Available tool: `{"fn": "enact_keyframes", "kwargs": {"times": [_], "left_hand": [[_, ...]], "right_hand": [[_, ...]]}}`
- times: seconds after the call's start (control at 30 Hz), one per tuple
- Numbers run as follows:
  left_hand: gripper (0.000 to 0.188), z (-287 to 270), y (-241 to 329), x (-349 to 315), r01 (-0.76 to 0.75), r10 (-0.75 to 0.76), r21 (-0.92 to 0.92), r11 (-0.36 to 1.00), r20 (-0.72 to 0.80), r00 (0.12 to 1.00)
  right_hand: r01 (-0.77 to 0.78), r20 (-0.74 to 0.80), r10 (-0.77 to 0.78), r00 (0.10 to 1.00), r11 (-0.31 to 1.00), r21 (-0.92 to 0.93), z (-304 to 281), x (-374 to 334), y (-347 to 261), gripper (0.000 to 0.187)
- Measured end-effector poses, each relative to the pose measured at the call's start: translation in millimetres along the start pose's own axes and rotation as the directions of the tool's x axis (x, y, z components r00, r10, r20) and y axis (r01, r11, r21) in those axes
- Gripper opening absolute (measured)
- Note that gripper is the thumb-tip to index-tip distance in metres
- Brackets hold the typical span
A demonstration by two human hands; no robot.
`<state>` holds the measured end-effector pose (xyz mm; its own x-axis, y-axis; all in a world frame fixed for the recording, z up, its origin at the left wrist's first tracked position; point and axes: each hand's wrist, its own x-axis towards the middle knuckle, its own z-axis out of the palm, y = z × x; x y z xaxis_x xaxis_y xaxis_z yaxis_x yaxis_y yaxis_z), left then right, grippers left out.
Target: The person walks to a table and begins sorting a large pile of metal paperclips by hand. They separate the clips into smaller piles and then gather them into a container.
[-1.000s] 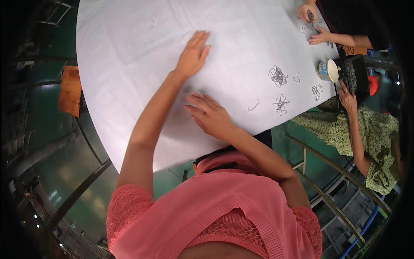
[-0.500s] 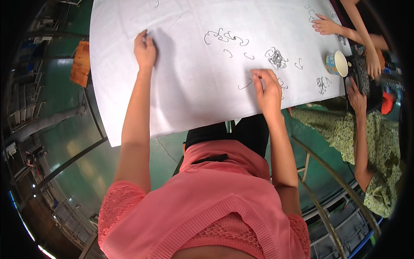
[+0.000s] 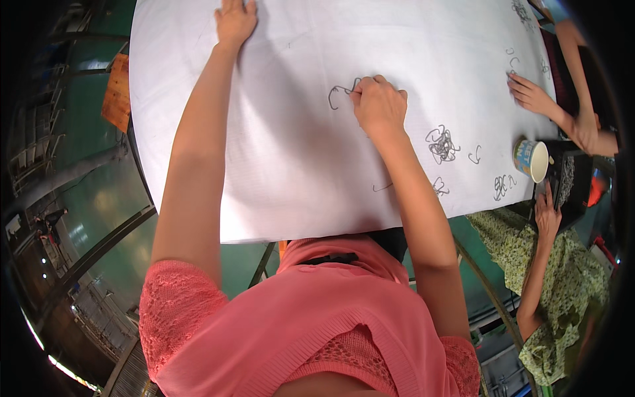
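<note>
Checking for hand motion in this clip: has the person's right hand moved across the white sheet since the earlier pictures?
Yes. The right hand has gone up the white sheet, away from the near edge and away from the dense wire tangle, to a loose bent wire.

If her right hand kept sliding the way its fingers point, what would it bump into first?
The right hand points up-left across the white sheet. First comes the bent wire at its fingertips; beyond that, the sheet looks bare to the picture's edge.
</note>
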<state>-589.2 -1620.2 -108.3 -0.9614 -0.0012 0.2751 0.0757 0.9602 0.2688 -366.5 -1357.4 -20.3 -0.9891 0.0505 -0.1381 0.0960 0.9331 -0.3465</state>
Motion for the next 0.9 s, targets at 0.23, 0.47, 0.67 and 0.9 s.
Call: {"fn": "enact_keyframes", "kwargs": {"times": [0.23, 0.47, 0.67, 0.9], "left_hand": [[0.046, -34, 80, -68, -0.210, 0.281, -0.481, 0.851, 0.081, 0.956], [0.027, -78, 106, -144, -0.284, 0.280, -0.638, 0.716, -0.110, 0.954], [0.022, -94, 118, -161, -0.113, 0.018, -0.710, 0.695, -0.139, 0.990], [0.026, -107, 91, -236, -0.121, 0.089, -0.445, 0.887, -0.093, 0.992]], "right_hand": [[0.054, 0.043, -0.049, 0.998, 0.988, -0.144, 3, 3, -2, 0.015], [0.028, -0.061, -0.021, 0.998, 0.993, 0.115, 0, 3, 6, 0.015], [-0.039, 0.191, 0.065, 0.979, 0.990, -0.135, 5, 35, -14, 0.024], [-0.090, -0.001, 0.093, 0.996, 0.959, 0.269, -16, -10, 11, 0.016]]}}
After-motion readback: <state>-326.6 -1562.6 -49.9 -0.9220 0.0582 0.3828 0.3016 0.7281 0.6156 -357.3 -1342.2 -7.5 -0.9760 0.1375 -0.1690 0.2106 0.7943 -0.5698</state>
